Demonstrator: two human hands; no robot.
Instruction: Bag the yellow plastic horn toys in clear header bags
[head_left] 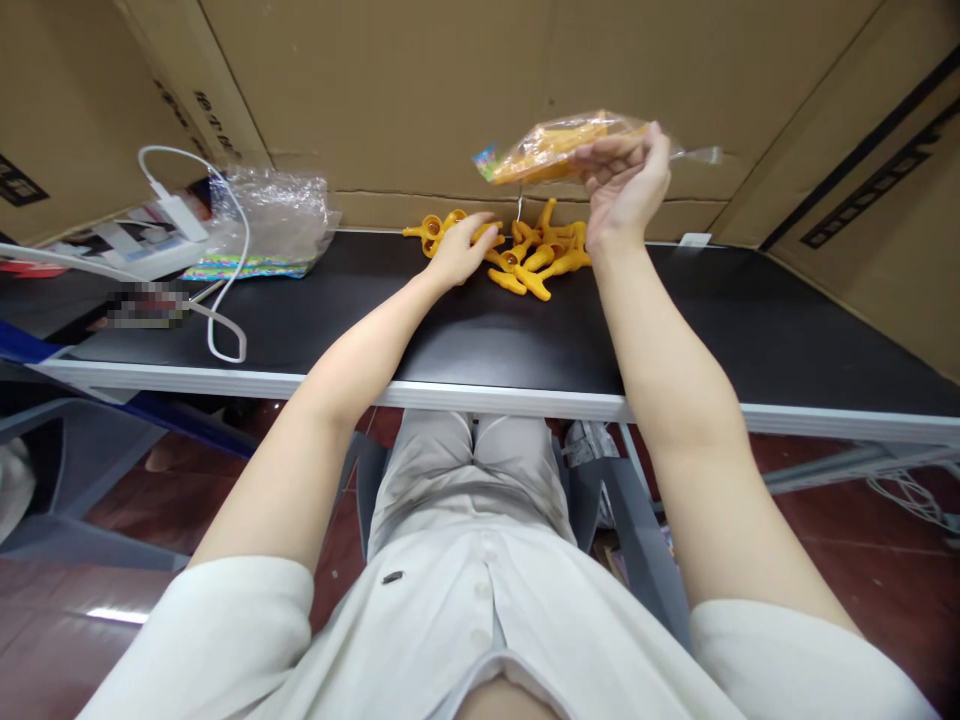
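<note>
My right hand is raised above the table, its fingers closed on a clear plastic bag. Yellow pieces show through the film, and the bag's left end has a colourful printed strip. Lower and to the left, my left hand is at a loose heap of yellow plastic pipe-shaped pieces. A yellow piece shows between its thumb and fingers. Some pieces have round cup ends; others taper to a curved stem. The heap lies against the cardboard at the table's back.
Flat clear bags with colourful edges lie at left on the black table. Beside them a white cable loops over a white adapter. Cardboard walls enclose the back and sides. A small white piece lies at the back right.
</note>
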